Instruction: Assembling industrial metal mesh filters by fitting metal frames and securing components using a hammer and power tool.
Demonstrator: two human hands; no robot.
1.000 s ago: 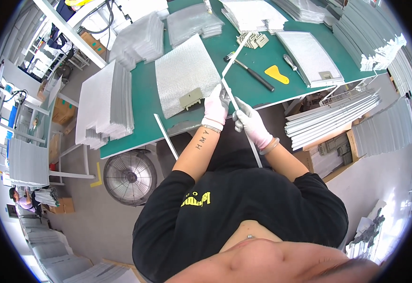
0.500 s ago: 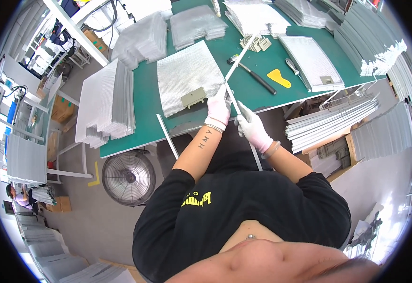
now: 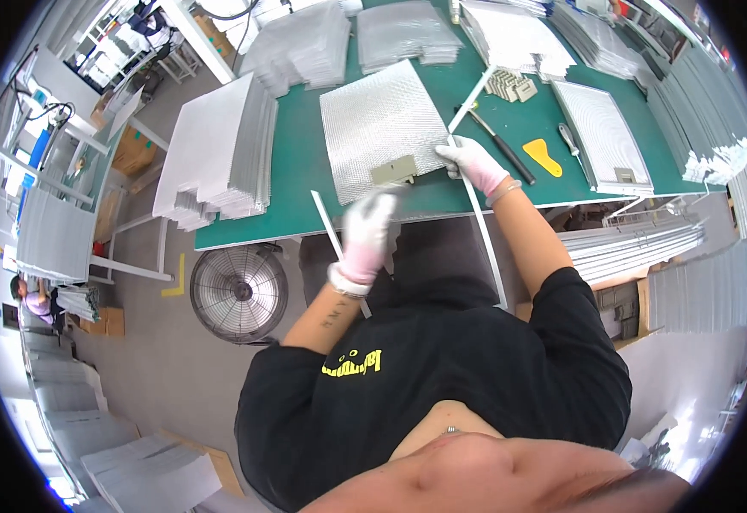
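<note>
Two gloved hands are at work over the near edge of one green tabletop (image 3: pixel 297 175). The right hand (image 3: pixel 479 165) is closed, its thumb and fingers pinching one white strip (image 3: pixel 480 227) at its bend; from there one length slants away beyond the hand and the other runs back toward the body. The left hand (image 3: pixel 368 224) is blurred, and whether its fingers hold anything cannot be told. It is just beside a second white length (image 3: pixel 326 222), which passes behind its wrist; whether the two lengths join is hidden.

Ahead of the hands and mostly between them lies one silver mesh panel (image 3: pixel 382 115), its right edge by the right fingertips, with one olive plate (image 3: pixel 393 169) on its near end, just beyond the left hand.

To the right of the right hand lie one hammer (image 3: pixel 512 156), one yellow scraper (image 3: pixel 543 158), one screwdriver (image 3: pixel 567 137) and one framed panel (image 3: pixel 600 128), in that order. Beyond that hand is one heap of small beige plates (image 3: pixel 510 85), too jumbled to count. One tall panel stack (image 3: pixel 220 154) stands left of the left hand. One round fan (image 3: pixel 241 291) is on the floor, lower and left of that hand.
</note>
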